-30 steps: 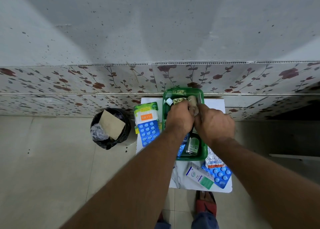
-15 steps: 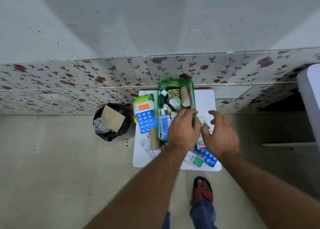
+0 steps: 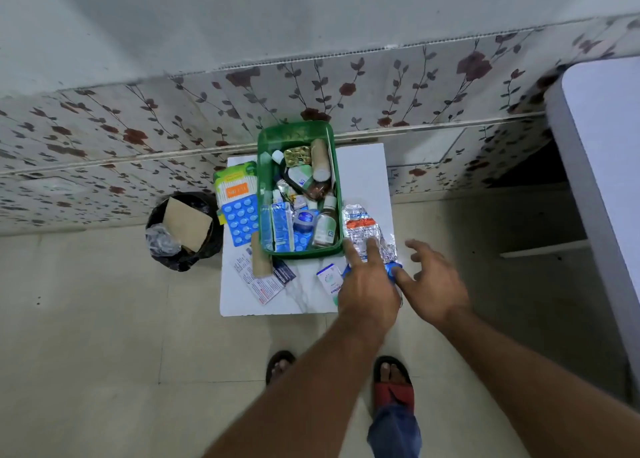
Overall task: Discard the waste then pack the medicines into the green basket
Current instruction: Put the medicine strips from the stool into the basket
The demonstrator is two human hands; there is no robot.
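Note:
The green basket [image 3: 266,167] stands at the back of a small white table [image 3: 363,167], filled with several bottles, tubes and blister strips. To its right lie crumpled silver strips [image 3: 360,225]. My left hand [image 3: 367,284] hovers over the table's front right with fingers spread, its fingertips on the silver strips. A blue blister pack [image 3: 393,270] shows between my hands. My right hand [image 3: 433,281] is open just right of it, holding nothing. A small white box [image 3: 329,277] lies left of my left hand.
Left of the basket lie a green-and-white box [image 3: 235,184], a blue blister sheet [image 3: 240,218], a brown roll [image 3: 259,257] and a leaflet [image 3: 256,281]. A black bin [image 3: 181,229] with cardboard stands on the floor at left. A white surface [image 3: 602,153] is at right.
Both hands have drawn back out of the basket to the table's front right corner. The view has pulled back, showing my feet and more floor.

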